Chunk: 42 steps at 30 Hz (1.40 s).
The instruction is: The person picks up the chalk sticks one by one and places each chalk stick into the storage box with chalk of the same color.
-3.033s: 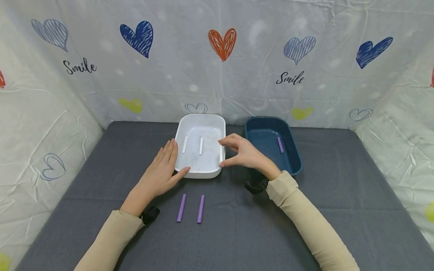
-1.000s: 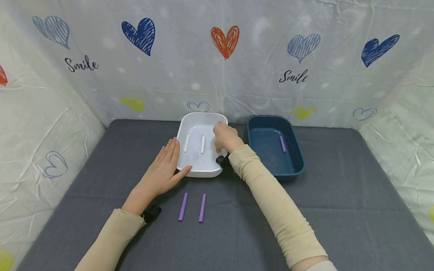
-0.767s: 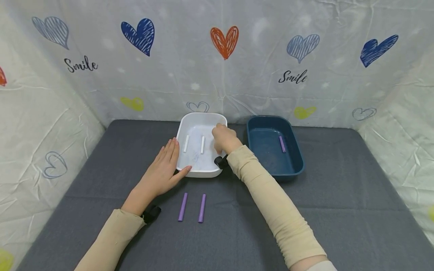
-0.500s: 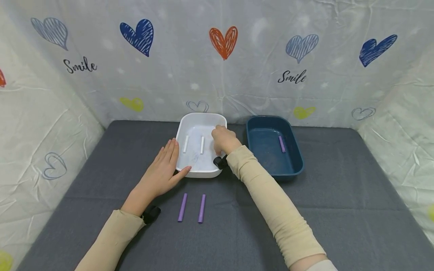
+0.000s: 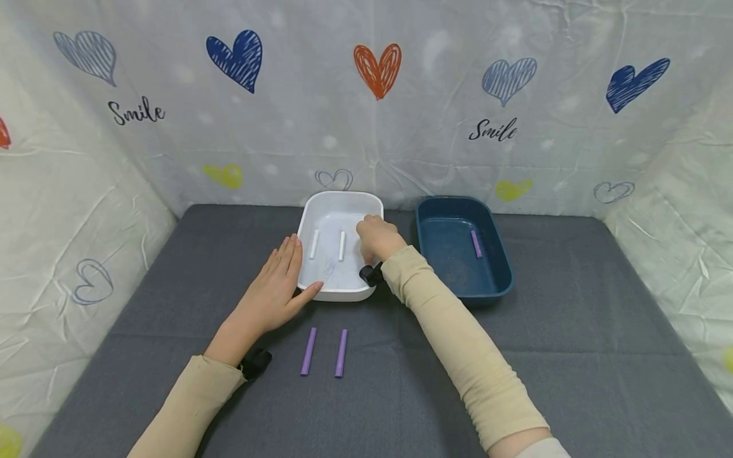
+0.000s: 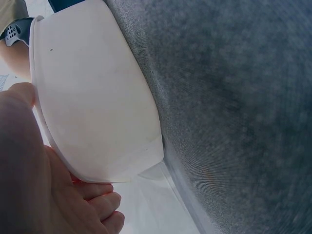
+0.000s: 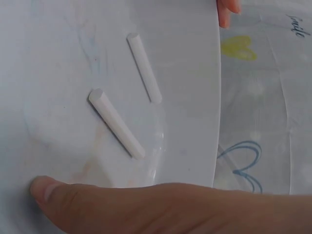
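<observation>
Head cam: R hand point(image 5: 375, 238) in white tray point(image 5: 321, 289), grip unclear; L hand point(image 5: 269, 296) flat against tray, fingers straight

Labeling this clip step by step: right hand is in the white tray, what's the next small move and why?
Probably lower the right hand a little toward the nearer white stick and pinch it. The hand holds nothing, two white sticks lie loose in the white tray, and the left hand rests flat against the tray's side.
</observation>
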### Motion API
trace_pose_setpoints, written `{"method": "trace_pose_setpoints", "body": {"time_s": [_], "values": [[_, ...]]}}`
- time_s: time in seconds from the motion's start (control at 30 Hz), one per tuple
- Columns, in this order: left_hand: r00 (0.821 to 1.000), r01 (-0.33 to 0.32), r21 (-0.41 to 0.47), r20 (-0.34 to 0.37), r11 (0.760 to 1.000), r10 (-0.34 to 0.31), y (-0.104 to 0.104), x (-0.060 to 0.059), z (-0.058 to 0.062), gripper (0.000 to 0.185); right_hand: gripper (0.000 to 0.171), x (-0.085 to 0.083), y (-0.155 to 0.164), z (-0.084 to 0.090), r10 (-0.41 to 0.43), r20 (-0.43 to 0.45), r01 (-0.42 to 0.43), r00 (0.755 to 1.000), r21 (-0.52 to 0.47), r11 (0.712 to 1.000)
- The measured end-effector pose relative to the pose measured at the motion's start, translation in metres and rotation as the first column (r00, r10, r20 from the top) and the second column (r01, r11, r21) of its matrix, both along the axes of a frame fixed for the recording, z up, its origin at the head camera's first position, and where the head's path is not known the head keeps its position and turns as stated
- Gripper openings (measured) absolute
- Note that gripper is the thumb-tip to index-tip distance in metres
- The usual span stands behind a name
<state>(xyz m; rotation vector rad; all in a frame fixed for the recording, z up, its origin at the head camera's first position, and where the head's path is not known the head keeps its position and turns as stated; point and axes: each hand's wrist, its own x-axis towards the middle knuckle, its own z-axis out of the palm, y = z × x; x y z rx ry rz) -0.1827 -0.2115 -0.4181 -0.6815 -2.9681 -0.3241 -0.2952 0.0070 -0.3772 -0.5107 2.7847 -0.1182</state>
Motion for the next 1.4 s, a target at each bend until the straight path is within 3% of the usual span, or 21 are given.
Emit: {"method": "trace_pose_setpoints", "body": {"time_s": [0.67, 1.0, 1.4], "values": [[1.0, 0.007, 0.006, -0.002, 1.0, -0.007, 0.0, -0.001, 0.001, 0.092, 0.043, -0.002, 0.001, 0.0, 0.017, -0.003, -0.017, 1.0, -0.007, 1.0], [1.0, 0.006, 0.003, 0.006, 1.0, -0.006, 0.0, -0.001, 0.001, 0.092, 0.032, -0.004, 0.003, 0.003, -0.009, 0.038, 0.013, 0.999, -0.128, 0.992], [1.0, 0.0, 0.003, 0.01, 1.0, 0.0, 0.0, -0.001, 0.001, 0.091, 0.043, 0.001, 0.007, 0.019, -0.031, 0.081, 0.052, 0.996, -0.261, 0.964]]}}
